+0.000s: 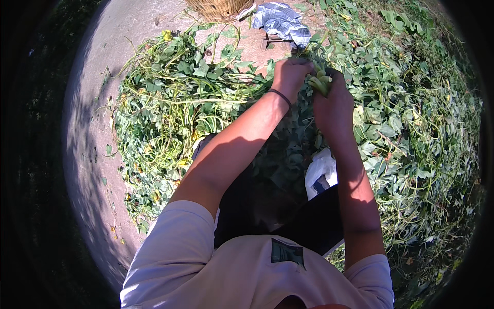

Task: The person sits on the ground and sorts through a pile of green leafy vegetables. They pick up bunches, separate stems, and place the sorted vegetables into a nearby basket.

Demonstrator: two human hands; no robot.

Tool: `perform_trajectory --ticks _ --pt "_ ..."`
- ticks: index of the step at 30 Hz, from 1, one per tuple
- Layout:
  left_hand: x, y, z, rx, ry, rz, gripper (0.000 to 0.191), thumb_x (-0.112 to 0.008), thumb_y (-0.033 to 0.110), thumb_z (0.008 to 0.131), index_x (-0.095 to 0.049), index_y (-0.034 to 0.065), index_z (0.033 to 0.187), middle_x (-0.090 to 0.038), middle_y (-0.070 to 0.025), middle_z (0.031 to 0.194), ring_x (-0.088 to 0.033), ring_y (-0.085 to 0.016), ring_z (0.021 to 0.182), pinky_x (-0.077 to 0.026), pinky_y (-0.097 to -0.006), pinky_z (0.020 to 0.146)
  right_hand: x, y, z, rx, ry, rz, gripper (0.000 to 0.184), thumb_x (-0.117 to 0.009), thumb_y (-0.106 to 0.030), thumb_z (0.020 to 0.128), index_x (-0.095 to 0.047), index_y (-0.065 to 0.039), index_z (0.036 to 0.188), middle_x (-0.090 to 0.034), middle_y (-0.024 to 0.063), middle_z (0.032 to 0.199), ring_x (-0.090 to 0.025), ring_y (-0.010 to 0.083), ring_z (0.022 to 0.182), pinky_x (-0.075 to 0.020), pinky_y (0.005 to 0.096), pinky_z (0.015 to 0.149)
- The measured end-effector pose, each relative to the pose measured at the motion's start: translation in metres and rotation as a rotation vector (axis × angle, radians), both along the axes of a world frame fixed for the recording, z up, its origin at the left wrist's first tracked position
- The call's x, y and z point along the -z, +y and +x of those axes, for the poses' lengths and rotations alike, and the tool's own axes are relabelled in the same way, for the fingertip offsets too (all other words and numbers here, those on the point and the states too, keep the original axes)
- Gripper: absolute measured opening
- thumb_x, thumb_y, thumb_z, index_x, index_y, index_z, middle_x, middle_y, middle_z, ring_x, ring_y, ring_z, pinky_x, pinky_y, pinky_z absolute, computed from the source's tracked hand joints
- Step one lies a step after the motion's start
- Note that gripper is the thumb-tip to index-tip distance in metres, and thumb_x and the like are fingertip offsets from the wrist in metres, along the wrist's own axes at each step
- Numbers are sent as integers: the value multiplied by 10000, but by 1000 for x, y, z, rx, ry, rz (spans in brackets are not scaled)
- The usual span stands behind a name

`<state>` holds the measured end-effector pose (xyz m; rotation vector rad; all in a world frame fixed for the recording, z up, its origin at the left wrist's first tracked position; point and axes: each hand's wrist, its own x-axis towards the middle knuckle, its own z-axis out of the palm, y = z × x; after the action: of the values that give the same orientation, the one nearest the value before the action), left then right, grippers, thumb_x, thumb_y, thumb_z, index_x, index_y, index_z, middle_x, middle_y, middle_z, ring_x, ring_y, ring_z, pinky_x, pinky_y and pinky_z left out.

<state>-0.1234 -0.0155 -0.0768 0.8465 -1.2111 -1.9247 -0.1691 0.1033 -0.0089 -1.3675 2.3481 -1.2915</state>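
My right hand [335, 102] is closed around a bunch of pale green stems [321, 83]; their cut ends face me and leaves fan out beyond. Close by on the left, my left hand [288, 77], with a dark band at the wrist, has its fingers curled and its thumb by the bunch. Whatever its fingers may pinch is hidden. Beneath both arms lie leafy vines in shadow. A large heap of leafy green vines [389, 116] spreads along my right side. To the left is another pile of vines [173, 104], with long stems and some yellowed leaves.
A woven basket [220, 8] stands on the paved ground [98, 127] at the far side. Beside it, a blue and white checked cloth [279, 23] drapes over a small low stand [266, 40]. A white plastic bag [321, 172] lies by my right knee.
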Motion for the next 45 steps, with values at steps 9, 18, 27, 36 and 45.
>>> perform_trajectory --ticks 9,18,27,36,45 --pt "-44 4 18 404 820 309 243 -481 125 908 -533 -45 1073 -606 -104 924 -581 -185 762 -484 -303 708 11 4 -47 -367 -659 -77 287 -710 -176 743 -631 -4 959 -646 33 828 -569 104 743 -447 262 699" --pt "-64 20 31 75 -686 -941 322 -663 290 785 -595 5 653 -533 -55 494 -493 -131 445 -379 -289 453 9 4 -54 -152 -238 87 264 -687 -245 761 -646 -37 918 -640 118 710 -603 193 607 -457 323 582" --pt "-56 12 28 208 -544 -733 356 -623 339 809 -631 18 656 -479 -84 467 -463 -139 454 -375 -304 468 61 -20 -87 -206 -375 -4 292 -696 -240 753 -643 -40 960 -651 116 813 -606 196 721 -462 299 654" --pt "-37 -20 40 280 8 -14 199 -566 184 878 -618 0 823 -612 -3 709 -539 -85 576 -424 -219 538 15 -8 -41 -262 -530 229 398 -745 -339 700 -651 -42 948 -642 54 753 -571 124 661 -460 302 654" --pt "-29 -30 34 608 -58 -24 200 -527 52 861 -582 -42 1030 -627 -73 884 -603 -133 759 -486 -225 676 26 -2 -45 -241 -430 145 356 -695 -346 730 -656 -35 899 -647 111 737 -624 189 666 -477 319 642"
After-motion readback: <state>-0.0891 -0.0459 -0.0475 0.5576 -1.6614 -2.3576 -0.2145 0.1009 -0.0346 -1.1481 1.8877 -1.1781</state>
